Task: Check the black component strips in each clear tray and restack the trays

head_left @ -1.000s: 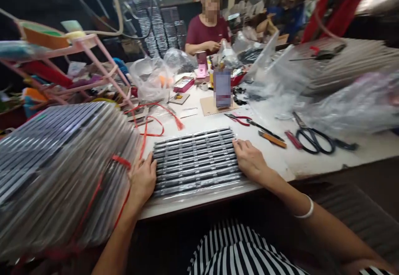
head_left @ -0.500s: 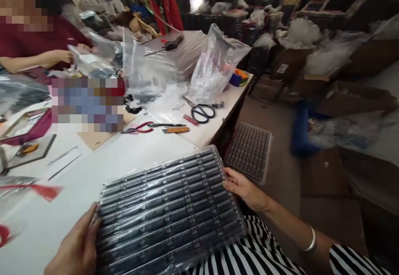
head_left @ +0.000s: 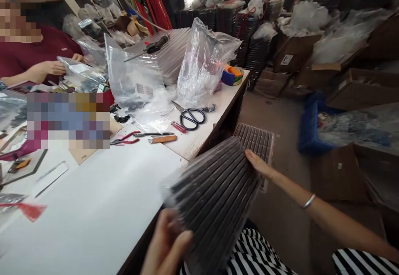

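A clear plastic tray (head_left: 212, 183) with long dark strips in rows is held tilted over my lap, past the table's front edge, and looks blurred by motion. My right hand (head_left: 257, 163) grips its far right edge. At the near left edge, my left hand (head_left: 168, 241) has its thumb and fingers closed around the rim. A similar tray (head_left: 267, 140) lies low down, just beyond my right hand and partly hidden by the held one.
The white table (head_left: 93, 208) bears scissors (head_left: 191, 119), pliers (head_left: 126, 138), an orange cutter (head_left: 162, 139) and plastic bags (head_left: 199, 63). Across it a person in a maroon shirt (head_left: 50, 46) handles a bag. Cardboard boxes (head_left: 339, 175) and a blue crate (head_left: 311, 129) stand on the right.
The tray has moved right, off the table and over my lap, and is turned and tilted more steeply. Both hands have moved right with it, and my view has shifted slightly right.
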A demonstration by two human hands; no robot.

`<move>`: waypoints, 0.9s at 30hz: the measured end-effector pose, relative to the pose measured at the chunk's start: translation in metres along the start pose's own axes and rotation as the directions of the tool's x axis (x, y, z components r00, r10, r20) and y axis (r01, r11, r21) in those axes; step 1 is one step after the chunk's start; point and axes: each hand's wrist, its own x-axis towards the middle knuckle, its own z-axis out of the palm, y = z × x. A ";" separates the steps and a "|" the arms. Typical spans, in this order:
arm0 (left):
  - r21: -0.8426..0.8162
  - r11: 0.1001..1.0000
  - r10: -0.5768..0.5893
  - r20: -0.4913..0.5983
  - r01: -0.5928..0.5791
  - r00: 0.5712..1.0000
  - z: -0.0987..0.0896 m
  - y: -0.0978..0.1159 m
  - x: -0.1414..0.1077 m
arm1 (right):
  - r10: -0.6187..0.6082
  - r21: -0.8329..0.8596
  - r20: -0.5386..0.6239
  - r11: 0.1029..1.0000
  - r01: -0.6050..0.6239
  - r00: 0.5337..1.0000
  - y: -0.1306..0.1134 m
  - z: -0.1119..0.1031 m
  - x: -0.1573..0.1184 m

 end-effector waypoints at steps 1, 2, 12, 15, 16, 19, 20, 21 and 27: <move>-0.046 0.999 -0.008 0.063 0.011 0.998 0.031 -0.005 0.017 | 0.018 -0.078 -0.036 0.997 -0.021 0.999 0.007 -0.023 0.010; -0.085 0.995 -0.038 0.135 0.049 0.990 0.058 -0.012 0.034 | 0.038 -0.157 -0.072 0.986 -0.049 0.997 0.012 -0.047 0.022; -0.408 0.785 -0.390 0.258 0.466 0.884 0.224 -0.119 0.166 | 0.123 -0.741 -0.311 0.589 -0.322 0.942 0.041 -0.144 0.160; -0.392 0.770 -0.461 0.206 0.504 0.863 0.236 -0.130 0.182 | 0.101 -0.799 -0.365 0.476 -0.367 0.926 0.059 -0.128 0.171; -0.380 0.769 -0.477 0.194 0.514 0.857 0.235 -0.132 0.186 | 0.096 -0.810 -0.370 0.454 -0.372 0.924 0.064 -0.125 0.173; -0.363 0.781 -0.490 0.150 0.509 0.859 0.223 -0.134 0.192 | 0.093 -0.833 -0.359 0.418 -0.364 0.929 0.073 -0.121 0.175; -0.368 0.790 -0.482 0.121 0.490 0.868 0.218 -0.134 0.194 | 0.094 -0.837 -0.355 0.411 -0.361 0.930 0.074 -0.122 0.176; -0.375 0.802 -0.469 0.087 0.465 0.879 0.213 -0.133 0.197 | 0.092 -0.840 -0.357 0.404 -0.363 0.930 0.075 -0.123 0.176; -0.389 0.830 -0.403 0.080 0.401 0.912 0.197 -0.130 0.224 | -0.023 -0.872 -0.335 0.385 -0.301 0.942 0.052 -0.127 0.157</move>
